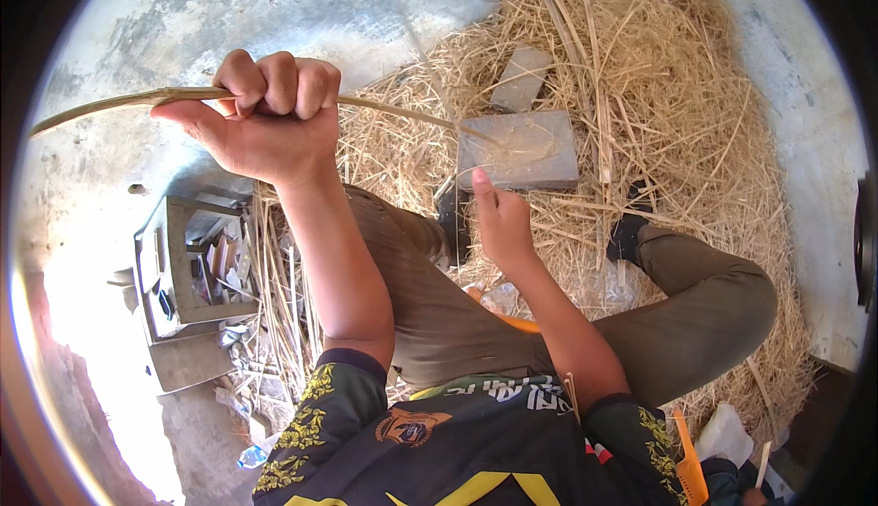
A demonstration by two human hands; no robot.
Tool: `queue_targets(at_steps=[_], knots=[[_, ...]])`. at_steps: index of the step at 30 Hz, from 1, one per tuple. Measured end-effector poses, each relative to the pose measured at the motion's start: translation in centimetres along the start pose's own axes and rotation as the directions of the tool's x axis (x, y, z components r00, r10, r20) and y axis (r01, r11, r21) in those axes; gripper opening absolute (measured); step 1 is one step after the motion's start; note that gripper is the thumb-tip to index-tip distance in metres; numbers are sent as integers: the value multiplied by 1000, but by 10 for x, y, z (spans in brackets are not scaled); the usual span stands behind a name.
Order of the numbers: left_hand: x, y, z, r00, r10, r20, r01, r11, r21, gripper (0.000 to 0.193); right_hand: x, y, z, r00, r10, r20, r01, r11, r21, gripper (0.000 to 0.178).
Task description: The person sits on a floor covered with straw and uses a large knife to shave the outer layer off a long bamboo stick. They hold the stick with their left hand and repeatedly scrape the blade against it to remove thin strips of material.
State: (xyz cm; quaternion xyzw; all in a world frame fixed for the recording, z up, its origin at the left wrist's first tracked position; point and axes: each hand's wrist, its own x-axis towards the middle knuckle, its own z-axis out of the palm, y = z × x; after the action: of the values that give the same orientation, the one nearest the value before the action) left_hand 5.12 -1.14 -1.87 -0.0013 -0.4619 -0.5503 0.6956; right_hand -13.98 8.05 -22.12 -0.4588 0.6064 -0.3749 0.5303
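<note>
My left hand (279, 108) is raised at the upper left, its fingers wrapped round a long thin bamboo strip (393, 111). The strip bends out to the left rim and slants down to the right, its right end over a grey block (540, 163). Close to the near edge of that block is my right hand (503, 218), closed with the thumb pointing up. What its fingers hold is hidden from this view. A faint thin line, perhaps a sliver, crosses the strip near the block.
A heap of straw-like shavings (677, 76) spreads round my folded legs. A smaller flat block (521, 78) lies behind the grey one. At the left stands a wooden frame box (210, 259) with scraps, beside loose strips (283, 277). An orange object (690, 469) lies at lower right.
</note>
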Motion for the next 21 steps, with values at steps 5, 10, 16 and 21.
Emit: queue_targets(at_steps=[5, 10, 16, 21], knots=[[0, -2, 5, 1000, 11, 9, -11, 1000, -7, 75, -7, -8, -1, 997, -60, -52, 56, 995, -79, 80], [1, -5, 10, 996, 14, 92, -12, 1000, -17, 73, -24, -43, -4, 978, -210, 13, 211, 977, -30, 81], [0, -8, 10, 981, -41, 188, 48, 998, -35, 73, 12, 17, -4, 990, 60, -126, -77, 987, -140, 84], [0, -13, 21, 987, -26, 161, 36, 998, -56, 73, 2, 3, -5, 997, 21, -80, -24, 999, -43, 82]])
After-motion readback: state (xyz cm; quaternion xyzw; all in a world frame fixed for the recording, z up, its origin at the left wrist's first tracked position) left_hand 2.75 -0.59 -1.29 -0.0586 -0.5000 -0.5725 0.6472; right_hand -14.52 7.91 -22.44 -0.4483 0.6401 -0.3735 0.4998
